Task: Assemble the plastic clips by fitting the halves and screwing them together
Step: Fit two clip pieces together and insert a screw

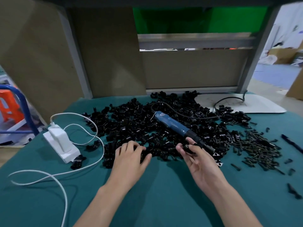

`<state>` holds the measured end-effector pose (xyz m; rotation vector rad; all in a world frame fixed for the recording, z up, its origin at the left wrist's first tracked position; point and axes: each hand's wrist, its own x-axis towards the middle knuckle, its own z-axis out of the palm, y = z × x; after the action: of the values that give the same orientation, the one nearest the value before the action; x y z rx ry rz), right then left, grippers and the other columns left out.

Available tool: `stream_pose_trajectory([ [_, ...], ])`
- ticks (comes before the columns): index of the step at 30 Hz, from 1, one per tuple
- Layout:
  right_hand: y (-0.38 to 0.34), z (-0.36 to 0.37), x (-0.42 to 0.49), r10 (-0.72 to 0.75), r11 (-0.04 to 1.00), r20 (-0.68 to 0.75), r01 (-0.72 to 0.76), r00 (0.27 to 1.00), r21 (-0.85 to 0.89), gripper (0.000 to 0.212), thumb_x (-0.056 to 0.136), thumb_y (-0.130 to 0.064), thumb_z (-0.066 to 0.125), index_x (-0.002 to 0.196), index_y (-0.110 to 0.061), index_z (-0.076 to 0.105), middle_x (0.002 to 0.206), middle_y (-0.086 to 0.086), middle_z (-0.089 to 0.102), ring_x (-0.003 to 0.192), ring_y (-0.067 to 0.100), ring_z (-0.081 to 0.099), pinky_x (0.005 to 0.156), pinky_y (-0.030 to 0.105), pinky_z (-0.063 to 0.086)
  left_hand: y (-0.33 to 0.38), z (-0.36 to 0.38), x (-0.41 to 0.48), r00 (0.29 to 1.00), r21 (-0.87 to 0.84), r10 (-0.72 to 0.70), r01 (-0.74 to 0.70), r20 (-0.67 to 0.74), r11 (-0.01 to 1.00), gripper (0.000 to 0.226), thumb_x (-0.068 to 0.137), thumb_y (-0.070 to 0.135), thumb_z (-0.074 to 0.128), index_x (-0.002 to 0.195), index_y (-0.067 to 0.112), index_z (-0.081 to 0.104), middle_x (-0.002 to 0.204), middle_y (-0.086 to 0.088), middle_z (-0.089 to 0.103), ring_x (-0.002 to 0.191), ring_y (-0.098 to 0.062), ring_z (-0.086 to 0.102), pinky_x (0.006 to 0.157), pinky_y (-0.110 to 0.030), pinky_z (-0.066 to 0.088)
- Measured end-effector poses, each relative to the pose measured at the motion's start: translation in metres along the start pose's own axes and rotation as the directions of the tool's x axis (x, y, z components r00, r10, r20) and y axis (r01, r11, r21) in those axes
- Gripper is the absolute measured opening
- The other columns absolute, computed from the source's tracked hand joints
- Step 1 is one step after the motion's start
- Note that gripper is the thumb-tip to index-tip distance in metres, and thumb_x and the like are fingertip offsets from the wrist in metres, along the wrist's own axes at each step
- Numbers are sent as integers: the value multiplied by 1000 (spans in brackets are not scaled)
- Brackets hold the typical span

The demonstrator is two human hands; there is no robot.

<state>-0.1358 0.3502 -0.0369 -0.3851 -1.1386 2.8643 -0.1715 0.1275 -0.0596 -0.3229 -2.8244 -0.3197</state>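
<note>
A big heap of black plastic clip halves (134, 126) covers the middle of the teal table cover (155, 190). A blue electric screwdriver (173, 125) lies across the heap, tip pointing to the near right. Dark screws (260, 149) are piled to its right. My left hand (129, 159) lies palm down at the heap's near edge, fingertips curled among the clip halves; whether it grips one is hidden. My right hand (195, 159), palm up, pinches a black clip half (188, 147) between thumb and fingers, just in front of the screwdriver's tip.
A white power strip with a charger (61, 143) and white cables (54, 176) sits at the left. A black pen (291, 143) lies at the right edge, with loose clip pieces (293, 190) near it. Cardboard panels (105, 51) and a grey metal frame stand behind the table.
</note>
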Motion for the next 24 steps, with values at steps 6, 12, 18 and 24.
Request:
stream_pose_trajectory([
  [6,5,1,6,4,1000,42,-5,999,18,32,96,11,56,125,-1,62,110,30,73,103,34,76,83,31,63,-1,1,-1,1000,30,-3,3,20,1000,56,99,63,38,141,29,52,138,9,37,133,-14,35,115,-35,26],
  [12,9,-3,10,35,998,74,-31,997,-53,34,93,11,59,123,-3,64,110,25,75,105,33,75,84,31,63,-4,-9,-1,998,9,22,-21,-64,1000,48,102,55,35,129,26,61,124,9,52,117,-14,48,101,-31,37],
  [18,13,-3,11,32,994,111,-20,993,-108,36,95,13,56,124,-5,66,114,23,75,104,32,75,79,28,62,4,-28,3,924,-814,-381,211,-13,540,29,104,44,45,103,25,67,100,11,67,91,-3,65,84,-28,49],
  [24,19,2,8,45,984,177,-13,983,-178,34,95,14,56,118,-6,69,114,21,75,96,30,75,78,28,62,41,-28,-1,820,-814,-283,328,497,-480,32,105,23,50,102,-7,61,85,-20,71,74,-23,68,59,-27,60],
])
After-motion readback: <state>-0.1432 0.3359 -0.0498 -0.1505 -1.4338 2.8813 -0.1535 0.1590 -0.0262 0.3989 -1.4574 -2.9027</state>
